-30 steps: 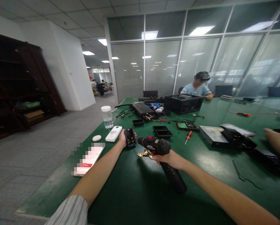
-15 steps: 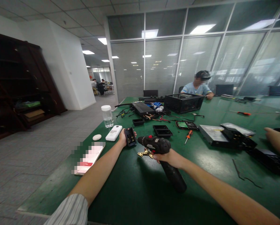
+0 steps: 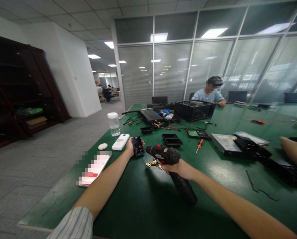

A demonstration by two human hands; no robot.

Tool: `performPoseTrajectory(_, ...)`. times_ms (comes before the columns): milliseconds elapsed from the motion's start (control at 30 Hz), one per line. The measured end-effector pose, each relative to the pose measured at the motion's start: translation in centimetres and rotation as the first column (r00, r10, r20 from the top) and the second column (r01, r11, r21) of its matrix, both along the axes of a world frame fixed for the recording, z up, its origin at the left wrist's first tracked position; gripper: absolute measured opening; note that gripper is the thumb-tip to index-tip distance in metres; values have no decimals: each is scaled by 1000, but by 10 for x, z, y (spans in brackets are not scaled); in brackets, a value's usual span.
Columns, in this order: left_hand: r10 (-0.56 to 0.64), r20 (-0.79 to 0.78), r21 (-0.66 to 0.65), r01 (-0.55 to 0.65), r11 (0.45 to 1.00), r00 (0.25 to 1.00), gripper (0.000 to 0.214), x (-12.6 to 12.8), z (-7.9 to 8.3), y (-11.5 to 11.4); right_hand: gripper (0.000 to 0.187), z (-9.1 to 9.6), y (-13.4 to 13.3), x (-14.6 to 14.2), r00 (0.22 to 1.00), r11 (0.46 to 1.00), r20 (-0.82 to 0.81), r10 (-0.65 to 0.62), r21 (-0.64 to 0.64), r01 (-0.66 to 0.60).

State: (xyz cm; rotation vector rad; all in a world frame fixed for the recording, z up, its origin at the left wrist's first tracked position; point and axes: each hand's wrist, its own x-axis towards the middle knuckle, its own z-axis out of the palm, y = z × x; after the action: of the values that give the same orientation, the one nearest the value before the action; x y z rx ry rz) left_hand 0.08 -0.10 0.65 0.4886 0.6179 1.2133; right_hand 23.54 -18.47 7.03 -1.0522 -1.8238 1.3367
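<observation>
My left hand (image 3: 130, 148) grips a small open black box (image 3: 138, 146) with metal parts inside, held tilted above the green table (image 3: 123, 199). My right hand (image 3: 183, 169) is wrapped around the grip of a black cordless drill (image 3: 165, 154) with red details. Its chuck points left at the box, with a small gap between them. Gold-coloured metal brackets (image 3: 153, 163) show under the drill, near my right fingertips; I cannot tell how they are held. Beyond the drill sits a black two-compartment tray (image 3: 172, 139).
Left of the box are a white device (image 3: 120, 142), a white disc (image 3: 103, 146) and a water jar (image 3: 113, 124). An orange screwdriver (image 3: 200, 144) and silver-black drives (image 3: 225, 145) lie right. Cables and a black case (image 3: 195, 110) stand behind. Another person's hand (image 3: 292, 149) reaches in at right.
</observation>
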Motion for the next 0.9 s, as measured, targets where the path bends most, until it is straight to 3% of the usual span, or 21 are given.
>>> performPoseTrajectory(333, 5, -88, 54, -1, 999, 996, 47, 0, -2, 1, 36, 1, -1, 2, 1000, 1000, 9, -10, 13, 10)
performPoseTrajectory(900, -12, -67, 42, 15, 999, 998, 46, -2, -5, 5, 38, -2, 1, 1, 1000, 1000, 5, -9, -11, 9)
